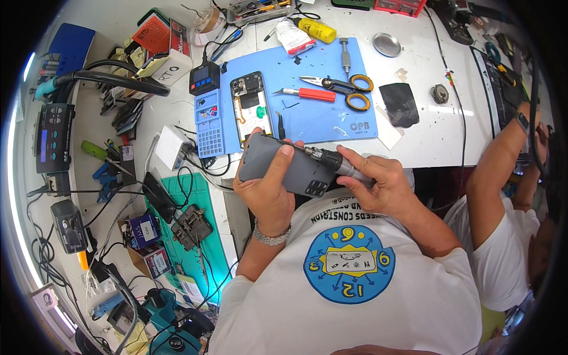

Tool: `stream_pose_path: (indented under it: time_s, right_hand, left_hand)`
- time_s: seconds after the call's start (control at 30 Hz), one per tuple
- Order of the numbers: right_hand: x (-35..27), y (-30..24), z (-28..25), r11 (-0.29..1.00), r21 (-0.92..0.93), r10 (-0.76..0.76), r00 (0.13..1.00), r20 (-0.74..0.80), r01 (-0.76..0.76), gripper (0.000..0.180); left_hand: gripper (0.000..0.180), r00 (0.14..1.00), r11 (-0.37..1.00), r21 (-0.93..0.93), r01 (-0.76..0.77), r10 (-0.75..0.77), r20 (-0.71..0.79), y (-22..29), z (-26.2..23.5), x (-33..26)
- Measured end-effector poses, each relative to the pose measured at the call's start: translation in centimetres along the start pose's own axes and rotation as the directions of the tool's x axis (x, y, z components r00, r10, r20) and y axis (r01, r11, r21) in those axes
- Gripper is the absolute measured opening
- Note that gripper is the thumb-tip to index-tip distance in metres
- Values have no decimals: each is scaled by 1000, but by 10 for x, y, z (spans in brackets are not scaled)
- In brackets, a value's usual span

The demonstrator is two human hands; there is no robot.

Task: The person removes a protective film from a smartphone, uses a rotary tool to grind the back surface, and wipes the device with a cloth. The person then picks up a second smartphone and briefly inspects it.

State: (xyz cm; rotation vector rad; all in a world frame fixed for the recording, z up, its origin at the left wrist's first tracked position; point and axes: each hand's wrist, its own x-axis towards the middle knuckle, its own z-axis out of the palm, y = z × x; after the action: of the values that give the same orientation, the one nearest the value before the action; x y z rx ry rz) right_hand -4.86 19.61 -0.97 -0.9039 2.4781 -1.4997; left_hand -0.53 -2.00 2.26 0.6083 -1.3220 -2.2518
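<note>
My left hand (266,192) is closed around a dark grey phone back cover (290,171), thumb across its face, held tilted just off the table's near edge. A camera cutout block sits at the cover's lower right corner. In my right hand (384,184) is a grey-and-black handheld rotary tool (343,165), gripped like a pen. Its metal collet end lies close to the cover's upper edge; whether the tip touches it I cannot tell. Beyond my left hand, an opened phone (250,106) with its inside showing lies on a blue work mat (248,65).
On the mat are scissors (340,86), a red-handled craft knife (313,93), a screwdriver (345,56) and tweezers (280,125). A black sheet (399,105) and a round metal dish (386,44) lie to the right. Another person's arm (503,148) is at far right. Cables and tools crowd the left.
</note>
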Motion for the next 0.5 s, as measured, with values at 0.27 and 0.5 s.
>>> stream_pose_path:
  time_s: [0.27, 0.5]
  right_hand:
    - [1, 3, 3, 999, 47, -18, 999, -39, 20, 65]
    - [-1, 5, -3, 999, 33, -14, 1000, 3, 14, 63]
  left_hand:
    - [60, 1000, 1000, -16, -1, 1, -3, -1, 5, 1]
    - [54, 995, 998, 37, 55, -58, 86, 6, -1, 3]
